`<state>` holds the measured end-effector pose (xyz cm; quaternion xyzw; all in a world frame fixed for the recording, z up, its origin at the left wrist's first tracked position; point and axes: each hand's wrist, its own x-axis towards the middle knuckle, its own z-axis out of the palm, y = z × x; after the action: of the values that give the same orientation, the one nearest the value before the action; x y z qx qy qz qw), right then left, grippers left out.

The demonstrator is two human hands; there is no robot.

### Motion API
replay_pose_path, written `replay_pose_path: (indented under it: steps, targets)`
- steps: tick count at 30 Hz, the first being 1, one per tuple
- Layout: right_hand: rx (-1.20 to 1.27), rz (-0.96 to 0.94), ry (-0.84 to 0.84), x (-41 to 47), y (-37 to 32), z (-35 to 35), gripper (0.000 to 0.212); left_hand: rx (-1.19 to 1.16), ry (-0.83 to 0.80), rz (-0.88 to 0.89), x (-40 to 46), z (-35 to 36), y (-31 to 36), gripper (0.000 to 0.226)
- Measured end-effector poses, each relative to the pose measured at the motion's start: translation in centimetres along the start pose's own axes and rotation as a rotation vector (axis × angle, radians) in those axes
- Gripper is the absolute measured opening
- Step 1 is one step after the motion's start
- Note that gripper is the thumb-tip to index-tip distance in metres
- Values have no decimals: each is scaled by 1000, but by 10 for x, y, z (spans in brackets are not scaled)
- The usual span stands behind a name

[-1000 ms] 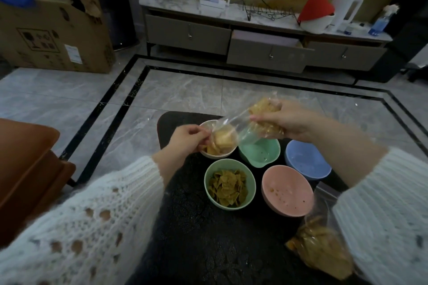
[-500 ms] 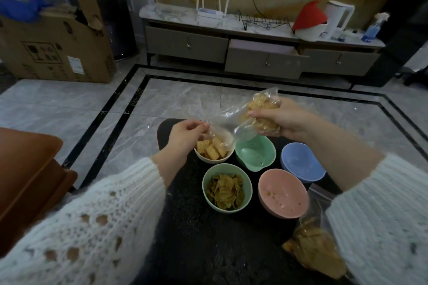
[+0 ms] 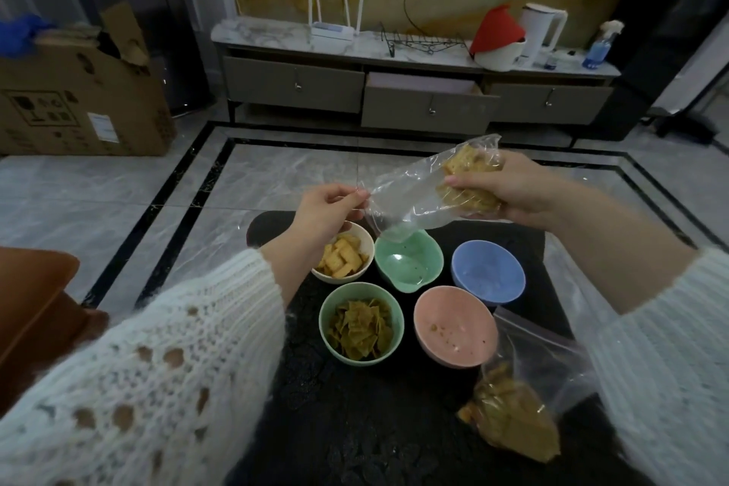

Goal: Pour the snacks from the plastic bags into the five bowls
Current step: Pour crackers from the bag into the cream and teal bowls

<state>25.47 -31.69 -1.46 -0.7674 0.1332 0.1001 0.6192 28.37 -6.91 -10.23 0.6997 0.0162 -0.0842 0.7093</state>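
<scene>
Head view: left hand [image 3: 327, 209] pinches the mouth of the bag [image 3: 426, 193], right hand [image 3: 509, 189] grips its snack-filled end above the mint bowl [image 3: 408, 262]. Tip the mouth lower, shake gently.

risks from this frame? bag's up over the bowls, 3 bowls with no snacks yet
1. The bag is wide and floppy, its mouth hangs over the mint bowl near the cream bowl; snacks could spill between bowls onto the table.
2. The right hand squeezes the snacks in the bag's end; they may crumble or drop in one clump.
3. The left hand pinches only the bag's edge; a slip could swing the mouth off target.
</scene>
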Motion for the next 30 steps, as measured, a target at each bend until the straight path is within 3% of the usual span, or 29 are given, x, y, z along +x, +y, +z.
replay_pose_path:
  steps: [8,17,30]
  targets:
    - [-35,36,16,3,29,-21,46,38,-18,-43,9,27,-19,10]
    - [-127,75,4,12,62,-18,27,-2,-30,-180,18,35,-47,11]
    - [-210,70,-45,18,69,-22,22,14,-85,-209,16,33,-57,9]
